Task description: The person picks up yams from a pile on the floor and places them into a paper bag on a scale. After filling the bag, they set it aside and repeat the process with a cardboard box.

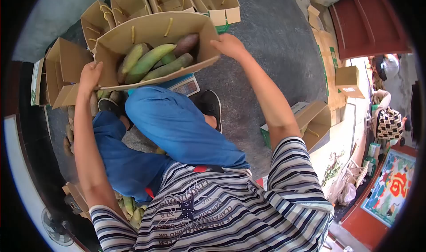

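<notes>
An opened cardboard box (151, 26) with yellow rope handles is tilted toward me above my knees. Inside lie several long green and purplish mangoes (153, 59). My left hand (91, 74) is closed around the box's near left corner, fingers at the cardboard edge. At the opposite end, my right hand (228, 46) grips the right side. Partly hidden under the box is a blue weighing scale (186, 85) with a light panel. More mangoes (116, 96) show below the box's left end, beside my shoe.
Several open cardboard boxes (128, 3) stand along the back, and another box (66, 67) is at the left. On the dark floor (279, 43), a box (310, 123) lies to the right. Mangoes (128, 205) are piled near my left hip. A person (388, 119) bends outside at right.
</notes>
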The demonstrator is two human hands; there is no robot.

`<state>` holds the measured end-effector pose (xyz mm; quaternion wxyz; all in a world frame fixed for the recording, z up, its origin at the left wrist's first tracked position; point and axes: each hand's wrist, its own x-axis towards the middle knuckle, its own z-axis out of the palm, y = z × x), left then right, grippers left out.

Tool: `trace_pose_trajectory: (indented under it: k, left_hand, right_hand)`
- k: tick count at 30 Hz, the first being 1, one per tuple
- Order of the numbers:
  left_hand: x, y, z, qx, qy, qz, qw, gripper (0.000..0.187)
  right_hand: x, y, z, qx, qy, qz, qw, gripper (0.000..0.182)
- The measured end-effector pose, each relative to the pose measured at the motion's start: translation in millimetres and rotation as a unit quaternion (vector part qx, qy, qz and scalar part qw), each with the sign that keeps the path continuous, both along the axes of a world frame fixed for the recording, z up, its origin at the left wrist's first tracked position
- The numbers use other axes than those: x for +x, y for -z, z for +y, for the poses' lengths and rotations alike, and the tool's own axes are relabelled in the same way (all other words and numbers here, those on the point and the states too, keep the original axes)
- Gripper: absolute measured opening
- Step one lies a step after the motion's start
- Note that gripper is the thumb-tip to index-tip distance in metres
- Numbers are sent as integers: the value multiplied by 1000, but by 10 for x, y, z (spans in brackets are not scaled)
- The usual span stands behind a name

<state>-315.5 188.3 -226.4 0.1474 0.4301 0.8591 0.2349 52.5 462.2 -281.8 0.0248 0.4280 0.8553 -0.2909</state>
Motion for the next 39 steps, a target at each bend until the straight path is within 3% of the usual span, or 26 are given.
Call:
trace_pose_trajectory:
  k: [3,5,8,10,11,12,15,17,19,20,23,25,27,29,32,35,38,39]
  left_hand:
    - [647,-161,341,60,76,-39,995,31]
    - [1158,-251,619,10,115,-64,991,30]
    - [1905,57,965,40,183,-147,971,34]
    - [2523,226,1205,-43,174,-168,969,33]
    - [2852,294,1261,-65,140,-290,945,35]
    - [3167,732,1322,-8,173,-249,953,34]
    - [4012,908,1272,-173,181,-432,866,34]
    - [4237,580,1165,-125,394,-238,879,36]
    - [4204,272,1071,-107,423,-216,873,37]
    - [4119,138,1074,-96,436,-201,872,37]
    - [3577,-197,976,-66,373,-196,905,33]
    - [3146,-424,789,25,303,-221,927,23]
    - [2724,-682,556,11,208,-201,957,15]
    - [2282,-805,294,69,155,-100,980,11]
    - [1670,-807,-73,150,20,-84,985,16]
    - [1087,-679,-500,39,-53,0,998,19]
    - [1070,-594,-656,-143,26,201,969,20]
    - [1082,-589,-633,-132,27,170,976,20]
  right_hand:
    - [664,-42,63,-14,70,-1,997,39]
    - [1185,-107,194,-15,109,0,994,40]
    - [1980,-427,470,37,159,-82,983,39]
    - [2521,-644,635,97,166,-109,975,38]
    - [2770,-737,705,125,168,-123,970,37]
    - [3018,-796,769,168,166,-156,959,37]
    - [3620,-805,880,232,178,-215,932,37]
    - [4016,-575,926,285,204,-198,915,38]
    - [4317,-79,962,363,232,-136,892,38]
    - [4280,-64,1019,130,413,31,901,39]
    - [3828,110,1047,239,288,-31,927,36]
    - [3212,64,964,223,188,-31,956,33]
    - [2565,-17,831,249,97,-19,963,29]
    - [2030,46,767,253,44,31,966,27]
    - [1270,127,693,261,-10,96,960,21]
    - [590,259,708,296,-36,142,944,23]
    - [44,334,810,293,-30,124,947,33]
    - [-108,350,857,282,-25,109,953,37]
